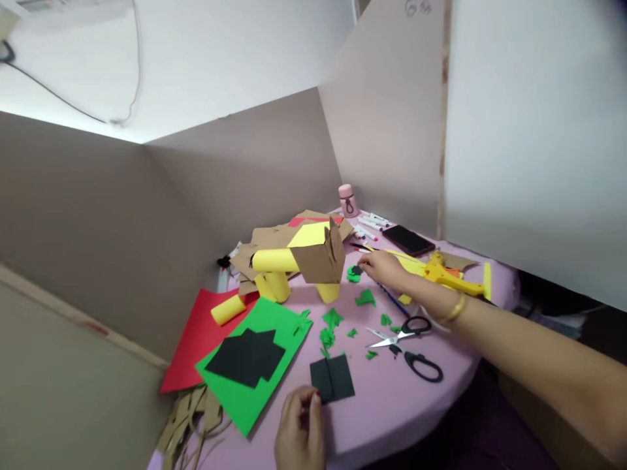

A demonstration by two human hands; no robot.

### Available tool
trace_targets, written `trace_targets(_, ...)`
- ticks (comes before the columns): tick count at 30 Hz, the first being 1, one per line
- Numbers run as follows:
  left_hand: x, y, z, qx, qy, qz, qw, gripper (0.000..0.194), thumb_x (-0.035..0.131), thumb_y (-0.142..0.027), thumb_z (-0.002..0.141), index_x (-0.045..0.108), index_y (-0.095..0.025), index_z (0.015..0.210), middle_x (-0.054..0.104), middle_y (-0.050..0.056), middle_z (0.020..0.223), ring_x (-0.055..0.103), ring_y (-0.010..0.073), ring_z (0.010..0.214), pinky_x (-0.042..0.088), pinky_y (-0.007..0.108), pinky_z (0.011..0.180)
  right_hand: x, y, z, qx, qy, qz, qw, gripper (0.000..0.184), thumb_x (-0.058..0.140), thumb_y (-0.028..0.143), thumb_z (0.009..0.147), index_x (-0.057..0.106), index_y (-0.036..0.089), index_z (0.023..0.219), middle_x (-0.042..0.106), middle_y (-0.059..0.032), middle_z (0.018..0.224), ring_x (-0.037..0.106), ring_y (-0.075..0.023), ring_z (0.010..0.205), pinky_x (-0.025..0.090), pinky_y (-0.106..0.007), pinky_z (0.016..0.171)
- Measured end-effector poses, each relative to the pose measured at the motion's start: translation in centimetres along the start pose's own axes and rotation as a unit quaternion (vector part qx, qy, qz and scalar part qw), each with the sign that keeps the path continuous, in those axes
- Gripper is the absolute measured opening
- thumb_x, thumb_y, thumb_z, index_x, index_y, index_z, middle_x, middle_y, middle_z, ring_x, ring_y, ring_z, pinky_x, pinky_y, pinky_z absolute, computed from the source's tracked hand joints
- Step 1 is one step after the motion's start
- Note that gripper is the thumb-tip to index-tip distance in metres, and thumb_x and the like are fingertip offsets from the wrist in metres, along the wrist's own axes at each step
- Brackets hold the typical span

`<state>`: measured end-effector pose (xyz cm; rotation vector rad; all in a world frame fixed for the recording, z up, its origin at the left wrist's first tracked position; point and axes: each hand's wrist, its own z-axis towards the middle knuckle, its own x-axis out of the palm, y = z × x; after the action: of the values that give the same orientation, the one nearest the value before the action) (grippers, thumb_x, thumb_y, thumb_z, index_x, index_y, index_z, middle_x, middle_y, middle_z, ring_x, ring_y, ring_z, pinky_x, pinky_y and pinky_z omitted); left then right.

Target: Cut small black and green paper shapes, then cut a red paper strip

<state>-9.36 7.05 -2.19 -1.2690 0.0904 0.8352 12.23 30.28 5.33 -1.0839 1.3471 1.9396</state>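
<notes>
My left hand (300,427) is at the front of the table, fingers curled and the thumb near the index fingertip. Its fingertips are at the lower left corner of a black paper square (340,378) with a crease or join across it; whether they hold anything is hidden. Stretched across the table, my right hand (385,269) has its fingers pinched at a small black paper scrap (357,269) above green paper scraps (353,277). Between my hands lie more green scraps (333,318) and black-handled scissors (399,338) with the blades apart.
A yellow paper and cardboard model (316,261) stands mid-table on yellow tubes. Left are green paper (255,405) under black paper (247,358), red paper (183,352) and a loose yellow tube (228,309). A yellow glue gun (453,281), phone (408,239) and pink bottle (348,202) are right and behind.
</notes>
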Motion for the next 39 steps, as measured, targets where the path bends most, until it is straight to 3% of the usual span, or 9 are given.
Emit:
trace_targets(4,0.3,-1.0,0.8,0.087,0.034,0.144,0.985,0.029,0.051,-0.028,0.081,0.064,-0.011,0.101,0.064,0.017,0.104,0.058,0.0297,0.1,0.047,0.045,0.087,-0.1,1.6,-6.6,-0.088,0.011,0.062,0.994,0.019,0.05,0.023,0.092,0.066,0.016,0.098,0.07,-0.0045,0.09,0.063,-0.0195,0.086,0.047,-0.034,0.079)
trace_targets(9,1.2,-1.6,1.1,0.112,0.083,0.249,0.958,0.038,0.055,-0.02,0.076,0.065,-0.002,0.107,0.067,0.022,0.107,0.058,0.0349,0.1,0.047,0.05,0.088,1.6,3.3,-13.5,-0.152,0.049,0.138,0.977,0.022,0.049,0.019,0.088,0.071,0.017,0.083,0.073,-0.003,0.075,0.065,-0.0168,0.068,0.043,-0.024,0.063)
trace_targets(17,1.3,-0.8,0.7,0.089,0.047,0.227,0.969,0.036,0.039,-0.023,0.085,0.071,-0.008,0.088,0.072,0.022,0.098,0.063,0.0349,0.092,0.047,0.051,0.085,5.1,4.1,-16.8,-0.141,0.085,0.248,0.955,0.022,0.05,0.014,0.08,0.072,0.016,0.074,0.072,-0.0047,0.067,0.065,-0.0181,0.063,0.041,-0.024,0.06)
trace_targets(24,0.2,-1.4,1.0,-0.009,-0.041,0.146,0.988,0.032,0.036,-0.035,0.084,0.061,-0.015,0.082,0.069,0.02,0.085,0.063,0.0342,0.083,0.046,0.048,0.076,7.0,4.6,-17.6,-0.082,0.106,0.378,0.916,0.018,0.053,0.017,0.077,0.07,0.014,0.074,0.063,-0.0014,0.058,0.056,-0.0147,0.054,0.039,-0.023,0.054)
trace_targets(26,-0.3,-2.1,0.7,-0.047,-0.073,0.108,0.99,0.034,0.035,-0.041,0.085,0.057,-0.016,0.081,0.067,0.017,0.078,0.063,0.0317,0.076,0.047,0.044,0.07,7.2,5.1,-17.6,-0.059,0.105,0.427,0.896,0.017,0.057,0.021,0.076,0.068,0.014,0.087,0.062,-0.0014,0.066,0.053,-0.0132,0.055,0.04,-0.023,0.054)
trace_targets(29,-0.2,-3.8,-0.6,-0.084,-0.076,0.034,0.993,0.038,0.032,-0.048,0.086,0.054,-0.018,0.077,0.058,0.004,0.057,0.058,0.0226,0.053,0.047,0.033,0.052,7.1,6.1,-18.0,-0.034,0.116,0.508,0.853,0.042,0.065,0.032,0.072,0.057,0.015,0.11,0.061,-0.0028,0.085,0.053,-0.011,0.057,0.043,-0.022,0.053)
trace_targets(31,0.4,-4.9,-2.1,-0.088,-0.055,-0.01,0.995,0.041,0.034,-0.051,0.085,0.055,-0.017,0.077,0.056,0.001,0.054,0.055,0.0192,0.049,0.045,0.029,0.048,6.6,6.7,-18.5,-0.026,0.122,0.55,0.826,0.039,0.065,0.04,0.073,0.058,0.015,0.103,0.061,-0.0013,0.08,0.053,-0.0107,0.057,0.044,-0.022,0.053)
trace_targets(34,1.6,-6.1,-4.5,-0.102,-0.004,-0.112,0.988,0.041,0.043,-0.055,0.082,0.056,-0.018,0.073,0.055,-0.001,0.05,0.052,0.0158,0.047,0.042,0.025,0.048,5.7,6.8,-19.4,-0.015,0.112,0.585,0.803,0.032,0.059,0.048,0.078,0.057,0.016,0.073,0.054,0.0037,0.06,0.05,-0.0094,0.051,0.042,-0.02,0.05)
trace_targets(39,2.3,-7.1,-6.3,-0.196,0.023,-0.295,0.935,0.044,0.062,-0.059,0.068,0.06,-0.016,0.073,0.058,-0.001,0.053,0.052,0.0126,0.047,0.039,0.021,0.045,4.4,5.5,-20.7,0.008,0.116,0.594,0.796,0.037,0.066,0.049,0.072,0.055,0.015,0.065,0.05,0.0059,0.052,0.043,-0.0062,0.041,0.035,-0.017,0.04)
